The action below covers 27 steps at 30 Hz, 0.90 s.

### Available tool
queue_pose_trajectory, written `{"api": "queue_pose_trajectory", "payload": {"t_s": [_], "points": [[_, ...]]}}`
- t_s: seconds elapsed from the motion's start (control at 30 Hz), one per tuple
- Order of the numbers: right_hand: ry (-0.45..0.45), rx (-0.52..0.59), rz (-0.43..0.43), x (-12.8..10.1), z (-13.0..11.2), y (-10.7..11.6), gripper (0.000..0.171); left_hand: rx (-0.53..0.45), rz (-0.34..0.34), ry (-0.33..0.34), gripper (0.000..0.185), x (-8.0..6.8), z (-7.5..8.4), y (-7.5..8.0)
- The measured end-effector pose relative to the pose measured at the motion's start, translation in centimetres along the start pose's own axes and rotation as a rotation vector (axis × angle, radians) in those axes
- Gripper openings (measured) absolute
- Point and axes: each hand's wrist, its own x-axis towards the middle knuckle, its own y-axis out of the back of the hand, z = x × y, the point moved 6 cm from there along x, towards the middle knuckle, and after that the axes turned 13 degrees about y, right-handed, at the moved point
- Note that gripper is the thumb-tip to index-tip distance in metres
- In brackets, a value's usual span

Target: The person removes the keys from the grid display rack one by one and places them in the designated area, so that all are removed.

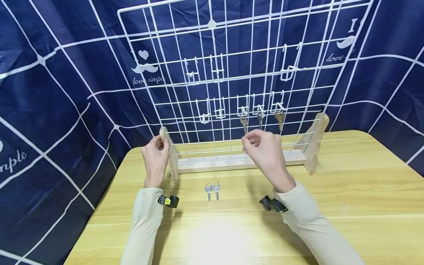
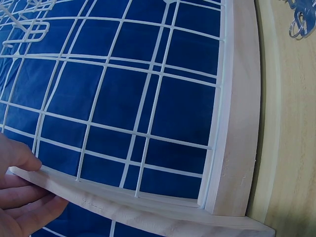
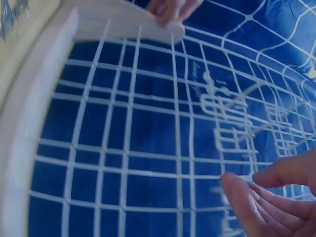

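A white wire grid panel (image 1: 232, 73) stands in a wooden stand (image 1: 232, 162) on the table. My left hand (image 1: 155, 151) grips the stand's left upright (image 1: 164, 137); in the left wrist view the thumb lies over the upright (image 2: 123, 207) and the fingers (image 2: 29, 207) curl under it. My right hand (image 1: 261, 145) hovers in front of the grid just below three keys (image 1: 260, 117) hanging on hooks. Its fingers (image 3: 247, 202) are relaxed and hold nothing. Two loose keys (image 1: 212, 189) lie on the table in front of the stand.
Several bare white hooks (image 1: 205, 73) hang higher on the grid. The wooden table (image 1: 347, 191) stretches to the right and toward me. A navy cloth (image 1: 49, 92) with white lines hangs behind and to both sides.
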Motion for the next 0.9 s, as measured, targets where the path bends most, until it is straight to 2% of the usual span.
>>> {"api": "queue_pose_trajectory", "payload": {"t_s": [0.07, 0.17, 0.43, 0.9], "points": [[0.099, -0.085, 0.133, 0.6, -1.0, 1.5, 0.013, 0.004, -0.001, 0.007, 0.021, 0.0, 0.0, 0.0], [0.167, -0.141, 0.207, 1.3, -1.7, 2.6, 0.015, 0.014, 0.004, 0.015, 0.021, -0.1, -0.1, 0.1], [0.084, -0.127, 0.154, 2.5, -1.2, 2.5, 0.019, 0.017, 0.007, -0.003, 0.021, -0.1, 0.1, 0.0], [0.096, -0.087, 0.176, 3.0, -0.4, 1.9, 0.017, 0.018, 0.017, -0.004, 0.020, 0.0, 0.1, 0.0]]}}
